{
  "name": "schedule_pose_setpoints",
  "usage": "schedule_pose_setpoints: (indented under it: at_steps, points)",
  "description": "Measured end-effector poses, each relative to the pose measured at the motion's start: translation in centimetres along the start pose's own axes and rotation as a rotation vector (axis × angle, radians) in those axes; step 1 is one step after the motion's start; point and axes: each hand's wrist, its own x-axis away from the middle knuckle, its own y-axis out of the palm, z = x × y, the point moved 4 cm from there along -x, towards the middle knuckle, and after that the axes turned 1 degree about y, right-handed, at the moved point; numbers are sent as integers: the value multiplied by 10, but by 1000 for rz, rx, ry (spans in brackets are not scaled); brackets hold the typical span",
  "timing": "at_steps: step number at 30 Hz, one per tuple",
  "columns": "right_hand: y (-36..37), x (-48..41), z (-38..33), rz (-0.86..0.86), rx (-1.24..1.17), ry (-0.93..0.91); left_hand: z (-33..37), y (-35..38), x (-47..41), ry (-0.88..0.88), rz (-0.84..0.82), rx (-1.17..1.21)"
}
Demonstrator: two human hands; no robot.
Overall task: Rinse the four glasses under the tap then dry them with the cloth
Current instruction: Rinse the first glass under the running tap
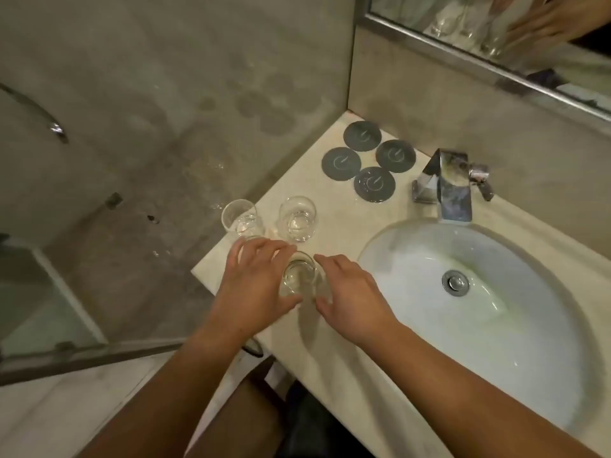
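Note:
Two clear glasses stand upright on the beige counter [334,342], one near its left edge [243,219] and one beside it [297,218]. A third glass [299,276] stands nearer to me, between my hands. My left hand [254,282] curls round its left side, thumb near its base. From the right, my right hand [350,292] curls round the same glass. A glass rim shows just beyond my left fingers; I cannot tell whether it is a fourth glass. The chrome tap [453,186] is dry, with no water running into the white basin [496,342].
Several round grey coasters [340,163] lie at the back of the counter, left of the tap. A glass shower screen [132,160] borders the counter's left edge. A mirror [496,34] hangs above the basin. Something pale [231,375] hangs below the counter's front edge.

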Motion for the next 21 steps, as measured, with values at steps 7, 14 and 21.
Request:
schedule_pose_setpoints:
  at_steps: [7, 14, 21]
  points:
    - [10, -6, 13, 49, -244, 3, -3, -1, -12, 60, -9, 84]
    - [-7, 13, 48, 227, -700, 164, 21, -24, -16, 25, 46, 323]
    - [11, 32, 116, 53, -1649, 547, 78, 3, -35, 93, 52, 648]
